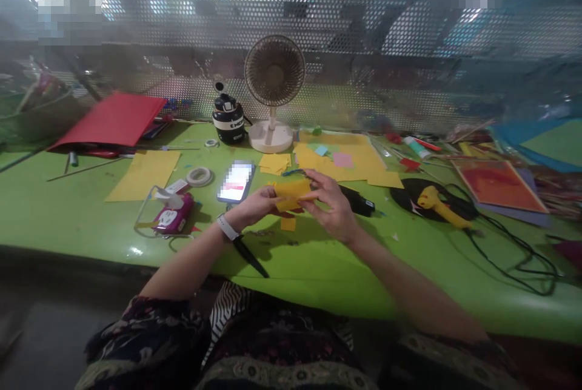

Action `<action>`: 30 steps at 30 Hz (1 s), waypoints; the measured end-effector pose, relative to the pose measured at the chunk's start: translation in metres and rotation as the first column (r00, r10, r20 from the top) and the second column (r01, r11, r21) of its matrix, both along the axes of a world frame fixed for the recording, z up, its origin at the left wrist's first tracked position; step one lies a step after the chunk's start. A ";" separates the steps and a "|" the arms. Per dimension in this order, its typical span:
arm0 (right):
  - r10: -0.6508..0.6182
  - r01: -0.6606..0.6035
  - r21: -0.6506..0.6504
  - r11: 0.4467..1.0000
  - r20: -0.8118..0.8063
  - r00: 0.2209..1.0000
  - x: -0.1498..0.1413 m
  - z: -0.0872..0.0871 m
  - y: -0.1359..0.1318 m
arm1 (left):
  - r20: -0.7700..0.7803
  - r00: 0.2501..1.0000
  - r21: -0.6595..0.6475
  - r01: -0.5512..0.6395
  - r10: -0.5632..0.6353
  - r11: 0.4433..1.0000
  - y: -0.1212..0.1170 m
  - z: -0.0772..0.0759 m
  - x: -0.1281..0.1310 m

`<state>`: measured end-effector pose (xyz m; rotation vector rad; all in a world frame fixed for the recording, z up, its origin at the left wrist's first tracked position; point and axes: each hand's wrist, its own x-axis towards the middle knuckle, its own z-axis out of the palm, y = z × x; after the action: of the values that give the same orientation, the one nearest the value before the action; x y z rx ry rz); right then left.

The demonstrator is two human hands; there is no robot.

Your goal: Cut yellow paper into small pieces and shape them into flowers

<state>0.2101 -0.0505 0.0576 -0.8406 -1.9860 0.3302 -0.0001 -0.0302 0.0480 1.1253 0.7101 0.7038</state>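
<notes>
- Both hands I have on camera are closed on one yellow paper piece (293, 190), held up over the near middle of the green table (318, 284).
- My left hand (260, 205) pinches its left side between thumb and curled fingers, with almost no gap; a white band (227, 227) circles that wrist.
- My right hand (333, 208) nips the right side with thumb and fingertips, the index finger arched along the upper edge.
- Just below the grip, I see a small yellow square (288, 224) on the tabletop.
- Beyond it, a pile of yellow slips (274, 163) sits in front of the fan (274, 70).
- Near my left hand is a phone (235, 181) with its screen lit; farther left, a tape roll (199, 177) and a purple tissue pack (175, 218).
- Just beside my right hand lies a black object (359, 201) I can't identify.
- Farther right, I make out a yellow glue gun (440, 205) on a black disc (404, 197), its cord looping toward the table edge.
</notes>
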 end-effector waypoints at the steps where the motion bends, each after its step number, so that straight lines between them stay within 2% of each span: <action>1: -0.034 0.032 -0.058 0.998 -0.047 0.998 -0.001 -0.002 0.000 | 0.015 0.999 -0.015 0.039 -0.039 0.999 0.000 -0.001 0.000; 4: -0.092 0.051 -0.251 0.967 -0.156 0.983 -0.003 -0.006 0.001 | 0.098 0.987 -0.069 0.134 -0.127 0.989 0.002 -0.003 0.000; 6: -0.099 0.032 -0.328 0.944 -0.190 0.977 -0.004 -0.008 0.002 | 0.142 0.979 -0.086 0.160 -0.147 0.983 0.002 -0.003 0.000; 8: -0.100 0.030 -0.331 0.943 -0.195 0.976 -0.004 -0.008 0.002 | 0.144 0.980 -0.052 0.148 -0.139 0.988 0.000 -0.002 0.000; 13: -0.093 0.030 -0.304 0.952 -0.194 0.977 -0.007 -0.007 0.000 | -0.021 0.997 0.082 0.070 -0.068 0.994 -0.006 -0.001 0.003; 19: -0.101 0.040 -0.282 0.959 -0.203 0.974 -0.008 -0.011 0.001 | -0.025 0.999 0.048 0.030 -0.028 0.998 -0.004 -0.007 0.005; 30: -0.093 0.024 -0.312 0.950 -0.206 0.974 -0.008 -0.011 0.001 | 0.014 0.998 0.031 0.054 -0.054 0.998 -0.005 -0.007 0.006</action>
<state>0.2022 -0.0495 0.0463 -1.0106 -1.7237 0.6823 0.0064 -0.0347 0.0414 1.1627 0.6559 0.6783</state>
